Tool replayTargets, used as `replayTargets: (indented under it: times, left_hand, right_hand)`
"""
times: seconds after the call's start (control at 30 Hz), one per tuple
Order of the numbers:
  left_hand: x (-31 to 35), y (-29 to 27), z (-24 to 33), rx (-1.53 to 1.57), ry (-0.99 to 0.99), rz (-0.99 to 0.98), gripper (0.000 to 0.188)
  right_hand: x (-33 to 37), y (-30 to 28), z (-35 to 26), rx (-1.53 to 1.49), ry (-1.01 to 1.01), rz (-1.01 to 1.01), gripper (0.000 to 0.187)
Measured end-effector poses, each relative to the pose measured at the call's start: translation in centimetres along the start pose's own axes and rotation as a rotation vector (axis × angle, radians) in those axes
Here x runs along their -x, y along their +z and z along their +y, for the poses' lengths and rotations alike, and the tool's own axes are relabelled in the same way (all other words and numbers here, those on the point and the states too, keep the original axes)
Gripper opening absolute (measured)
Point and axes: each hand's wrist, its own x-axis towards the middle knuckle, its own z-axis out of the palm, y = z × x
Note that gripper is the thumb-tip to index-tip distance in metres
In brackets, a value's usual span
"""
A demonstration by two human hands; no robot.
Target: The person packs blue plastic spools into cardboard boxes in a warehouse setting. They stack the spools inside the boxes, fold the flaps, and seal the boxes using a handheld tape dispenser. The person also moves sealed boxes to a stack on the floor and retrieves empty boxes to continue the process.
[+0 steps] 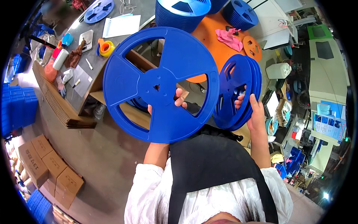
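Observation:
A large blue plastic reel (147,79) with three wide cut-outs faces me, raised in front of my chest. My left hand (180,98) grips it from behind, its fingertips coming through the right-hand cut-out; most of that hand is hidden by the disc. To the right, my right hand (256,114) is closed around several similar blue reels (243,72) held together and tilted, the thumb on the outer side and fingertips showing through an opening. The single reel's right rim nearly meets or overlaps this bunch.
Stacked blue reels (182,18) stand on the orange table (203,35), near a pink cloth (228,39). At left, the grey table (123,10) bears papers, tape and a scale (86,39). Flattened cardboard (61,106) leans there; cartons (52,164) sit lower left.

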Motion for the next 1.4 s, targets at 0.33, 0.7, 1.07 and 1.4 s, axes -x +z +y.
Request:
replayTargets:
  times: [0.33, 0.7, 1.07, 1.4]
  left_hand:
    - [-2.3, 0.2, 0.5, 0.102, 0.104, -0.010, 0.085]
    - [-1.9, -0.8, 1.2, 0.084, 0.123, -0.021, 0.084]
    - [0.3, -2.1, 7.5, -0.292, 0.376, -0.233, 0.071]
    - [1.3, -0.7, 5.2, -0.602, 0.284, 0.357, 0.069]
  right_hand:
    - [-0.9, -3.2, -0.3, -0.228, -0.005, 0.036, 0.044]
    - [-0.3, -9.3, 0.3, -0.730, -0.152, -0.189, 0.050]
    - [-1.9, -9.7, 0.2, -1.133, -0.144, -0.573, 0.045]
    - [-3.0, -7.0, -0.6, -1.042, -0.136, -0.540, 0.049]
